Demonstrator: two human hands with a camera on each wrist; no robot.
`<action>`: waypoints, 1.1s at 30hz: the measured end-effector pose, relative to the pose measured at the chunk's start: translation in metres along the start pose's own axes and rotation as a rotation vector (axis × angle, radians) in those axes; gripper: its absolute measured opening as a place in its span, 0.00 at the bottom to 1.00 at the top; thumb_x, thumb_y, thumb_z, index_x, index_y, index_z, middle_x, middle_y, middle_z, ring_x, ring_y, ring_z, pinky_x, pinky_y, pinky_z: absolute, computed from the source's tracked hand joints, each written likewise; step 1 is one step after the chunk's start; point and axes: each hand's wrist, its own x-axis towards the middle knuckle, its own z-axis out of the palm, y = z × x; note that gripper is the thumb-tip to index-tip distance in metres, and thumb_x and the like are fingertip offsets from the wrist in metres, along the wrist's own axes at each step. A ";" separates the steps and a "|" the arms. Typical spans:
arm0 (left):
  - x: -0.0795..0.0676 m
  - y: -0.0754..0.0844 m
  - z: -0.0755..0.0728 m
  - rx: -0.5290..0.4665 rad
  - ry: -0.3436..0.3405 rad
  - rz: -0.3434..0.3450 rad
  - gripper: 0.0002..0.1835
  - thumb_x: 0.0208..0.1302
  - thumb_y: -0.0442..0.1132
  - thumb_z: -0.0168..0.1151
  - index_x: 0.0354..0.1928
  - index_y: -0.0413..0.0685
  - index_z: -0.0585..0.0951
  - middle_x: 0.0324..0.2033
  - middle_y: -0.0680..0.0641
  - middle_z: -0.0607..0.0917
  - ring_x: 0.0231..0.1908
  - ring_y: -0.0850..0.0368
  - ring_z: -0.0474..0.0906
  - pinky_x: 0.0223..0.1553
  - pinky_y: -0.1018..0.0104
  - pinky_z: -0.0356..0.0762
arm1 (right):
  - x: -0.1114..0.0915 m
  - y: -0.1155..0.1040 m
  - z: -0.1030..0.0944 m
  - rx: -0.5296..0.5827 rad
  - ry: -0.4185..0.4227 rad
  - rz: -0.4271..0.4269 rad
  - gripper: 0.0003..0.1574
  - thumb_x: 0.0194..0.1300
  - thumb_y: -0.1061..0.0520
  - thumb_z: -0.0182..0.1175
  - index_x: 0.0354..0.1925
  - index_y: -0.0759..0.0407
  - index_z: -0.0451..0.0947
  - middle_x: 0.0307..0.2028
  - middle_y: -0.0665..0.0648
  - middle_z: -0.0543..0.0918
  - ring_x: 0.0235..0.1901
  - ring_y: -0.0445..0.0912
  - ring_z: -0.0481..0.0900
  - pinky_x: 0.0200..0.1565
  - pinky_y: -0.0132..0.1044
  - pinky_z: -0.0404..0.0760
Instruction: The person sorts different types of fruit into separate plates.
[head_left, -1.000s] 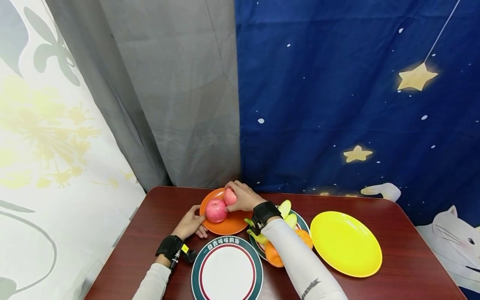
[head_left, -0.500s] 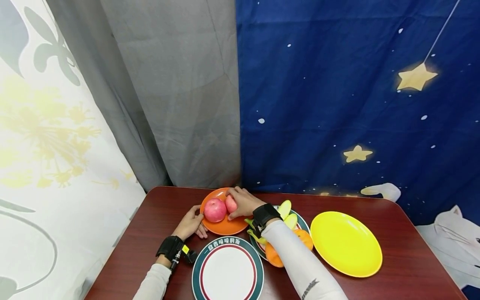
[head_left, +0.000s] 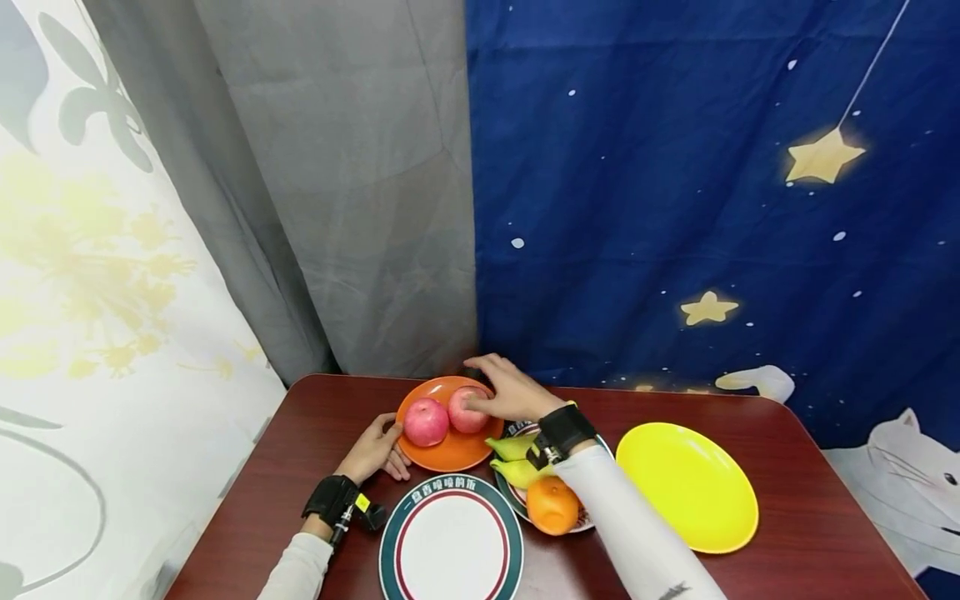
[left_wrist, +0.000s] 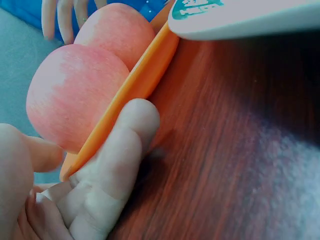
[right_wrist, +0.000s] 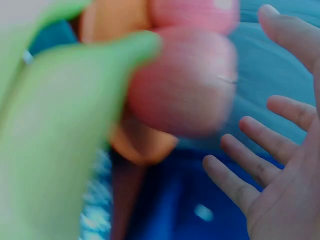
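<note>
My left hand (head_left: 371,450) pinches the near-left rim of an orange plate (head_left: 452,457), thumb above and fingers beneath, as the left wrist view shows at the plate edge (left_wrist: 125,92). Two pink-red apples sit side by side on that plate, a left apple (head_left: 424,422) and a right apple (head_left: 461,417). Over the plate's right side, my right hand (head_left: 513,394) spreads its fingers with nothing in them. In the right wrist view, a gap shows between those fingers and the nearer apple (right_wrist: 185,82), while a blurred banana (right_wrist: 55,130) fills the left.
Right of the orange plate, a green-rimmed plate (head_left: 506,495) bears bananas (head_left: 517,473) and an orange (head_left: 552,505), partly under my right forearm. A white plate with a green rim (head_left: 452,546) lies in front. Farther right is a yellow plate (head_left: 690,492). Curtains (head_left: 360,208) hang behind the table.
My right hand has let go of the right apple, which now rests on the orange plate, and has drawn back to the right with its fingers opened. The left hand stays at the rim.
</note>
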 end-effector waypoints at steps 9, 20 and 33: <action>-0.028 0.003 -0.001 0.091 0.033 -0.012 0.28 0.73 0.54 0.44 0.63 0.42 0.56 0.22 0.39 0.80 0.17 0.42 0.80 0.22 0.53 0.78 | -0.075 0.008 -0.073 0.016 0.169 0.020 0.41 0.58 0.29 0.56 0.66 0.39 0.62 0.61 0.43 0.66 0.58 0.42 0.66 0.54 0.45 0.70; -0.076 0.009 0.021 0.404 -0.029 0.091 0.23 0.68 0.57 0.52 0.53 0.46 0.72 0.34 0.48 0.77 0.22 0.52 0.74 0.23 0.62 0.75 | -0.169 -0.005 -0.030 -0.177 0.134 0.004 0.42 0.54 0.27 0.59 0.65 0.32 0.63 0.60 0.43 0.67 0.57 0.43 0.66 0.50 0.49 0.72; -0.086 -0.001 0.037 0.521 -0.012 0.199 0.17 0.69 0.53 0.53 0.49 0.50 0.77 0.28 0.54 0.76 0.22 0.61 0.69 0.27 0.69 0.69 | -0.187 -0.008 0.028 -0.369 0.096 -0.128 0.50 0.49 0.20 0.56 0.66 0.36 0.63 0.56 0.48 0.69 0.53 0.45 0.65 0.56 0.53 0.58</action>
